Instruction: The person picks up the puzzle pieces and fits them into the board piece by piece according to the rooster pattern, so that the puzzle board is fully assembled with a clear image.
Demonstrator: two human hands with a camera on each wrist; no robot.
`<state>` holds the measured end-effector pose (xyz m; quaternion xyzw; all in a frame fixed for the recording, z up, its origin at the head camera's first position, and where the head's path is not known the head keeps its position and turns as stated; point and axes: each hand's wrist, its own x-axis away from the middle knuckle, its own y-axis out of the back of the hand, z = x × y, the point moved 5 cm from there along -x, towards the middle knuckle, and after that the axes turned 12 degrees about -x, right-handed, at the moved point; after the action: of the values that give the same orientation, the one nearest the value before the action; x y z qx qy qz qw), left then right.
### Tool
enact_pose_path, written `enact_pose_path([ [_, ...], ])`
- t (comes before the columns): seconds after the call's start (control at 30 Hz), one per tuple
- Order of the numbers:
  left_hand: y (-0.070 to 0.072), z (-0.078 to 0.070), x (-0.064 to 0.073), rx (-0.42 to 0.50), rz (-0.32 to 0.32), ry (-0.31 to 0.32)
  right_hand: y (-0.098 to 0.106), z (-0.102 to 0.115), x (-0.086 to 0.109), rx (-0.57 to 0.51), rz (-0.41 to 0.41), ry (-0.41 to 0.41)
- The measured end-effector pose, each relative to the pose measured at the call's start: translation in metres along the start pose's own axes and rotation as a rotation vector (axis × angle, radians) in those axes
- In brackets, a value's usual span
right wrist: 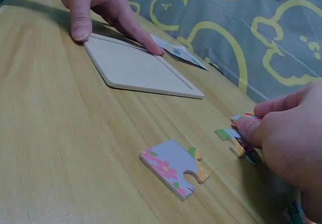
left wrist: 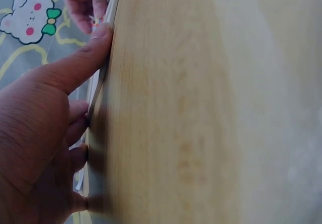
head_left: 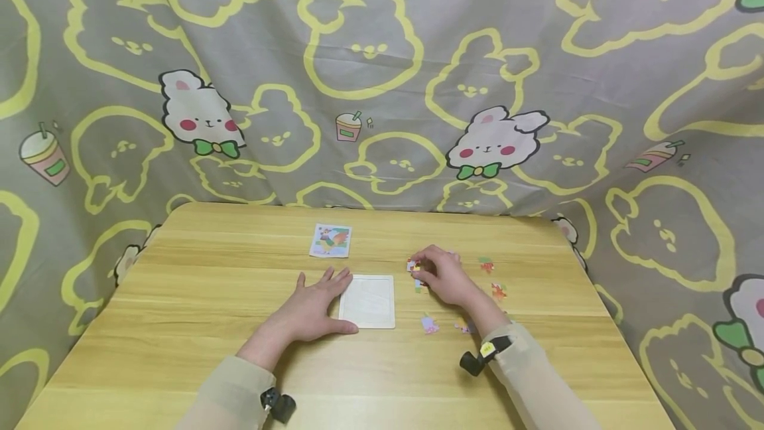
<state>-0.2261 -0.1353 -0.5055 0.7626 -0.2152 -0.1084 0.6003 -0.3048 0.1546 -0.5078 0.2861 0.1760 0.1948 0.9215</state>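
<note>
A square white puzzle tray (head_left: 367,302) with a raised rim lies flat on the table. My left hand (head_left: 312,307) rests along its left side with fingers extended, the thumb at the near left corner and the index finger at the far edge. To the right of the tray, my right hand (head_left: 446,277) pinches a small colourful puzzle piece (right wrist: 245,117) between thumb and index finger. Just below that hand lies another jigsaw piece (right wrist: 229,136), partly covered. Nearer me is a lilac piece with pink flowers (right wrist: 168,166).
Behind the tray lies a picture card of a rooster (head_left: 331,241). More puzzle pieces, such as a red and green one (head_left: 487,264) and an orange one (head_left: 499,290), are spread around my right forearm. A patterned curtain (head_left: 382,118) hangs behind the wooden table (head_left: 209,271).
</note>
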Motion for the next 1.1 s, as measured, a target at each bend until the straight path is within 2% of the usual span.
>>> enact_pose_path([
  [0.53,0.0,-0.002,-0.001,0.005,-0.006,-0.01,0.001,-0.002,0.001,0.062,0.004,-0.016],
  [0.83,0.001,-0.002,-0.003,-0.003,0.003,0.006,0.004,-0.001,0.002,0.015,-0.018,-0.016],
  [1.1,0.001,0.0,-0.004,-0.015,0.003,0.01,0.003,0.012,0.002,-0.036,-0.016,-0.002],
])
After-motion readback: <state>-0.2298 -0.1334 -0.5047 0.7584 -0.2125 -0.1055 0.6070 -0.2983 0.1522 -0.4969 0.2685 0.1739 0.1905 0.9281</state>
